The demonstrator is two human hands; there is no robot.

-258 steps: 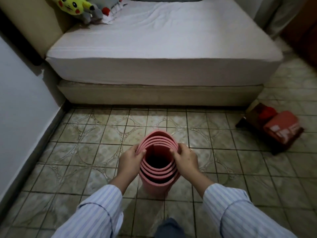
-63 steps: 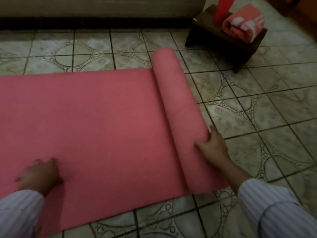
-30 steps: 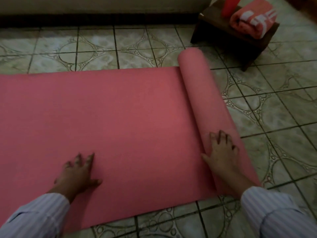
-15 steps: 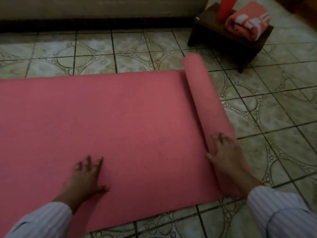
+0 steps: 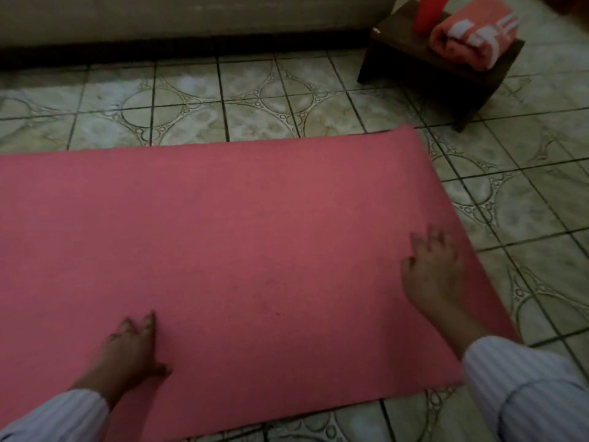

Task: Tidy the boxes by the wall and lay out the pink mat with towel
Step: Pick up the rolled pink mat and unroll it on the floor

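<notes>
The pink mat (image 5: 242, 237) lies flat and fully unrolled on the tiled floor, its right end near a dark stool. My left hand (image 5: 134, 346) presses palm-down on the mat near its front edge, fingers spread. My right hand (image 5: 433, 266) rests flat on the mat close to its right end, fingers apart. A folded coral towel with white stripes (image 5: 471, 33) sits on the dark wooden stool (image 5: 424, 78) at the upper right, apart from the mat.
A red upright object (image 5: 428, 11) stands on the stool beside the towel. The bed base (image 5: 191, 17) runs along the top of the view. Patterned floor tiles (image 5: 255, 100) lie between the mat and the bed, and to the right.
The last roll at the mat's right end has been flattened out. My right hand moved from the roll onto the flat mat. My left hand stays pressed down.
</notes>
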